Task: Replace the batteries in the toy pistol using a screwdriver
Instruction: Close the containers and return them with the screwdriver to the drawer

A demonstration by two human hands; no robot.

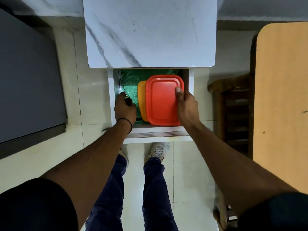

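My left hand (124, 109) grips a screwdriver (127, 97) with a black handle and a thin metal shaft that points away from me, at the left side of an open white drawer (111, 97). My right hand (186, 105) grips the right edge of a red plastic container (161, 100), thumb on its lid. An orange container (141, 100) lies partly under the red one. No toy pistol or batteries are in view.
The drawer is lined with green plastic (131, 79) and sits under a white marble-pattern table top (150, 30). A dark grey cabinet (28, 77) stands to the left, a wooden table (281, 90) and dark chair (233, 114) to the right. My feet stand on pale floor tiles.
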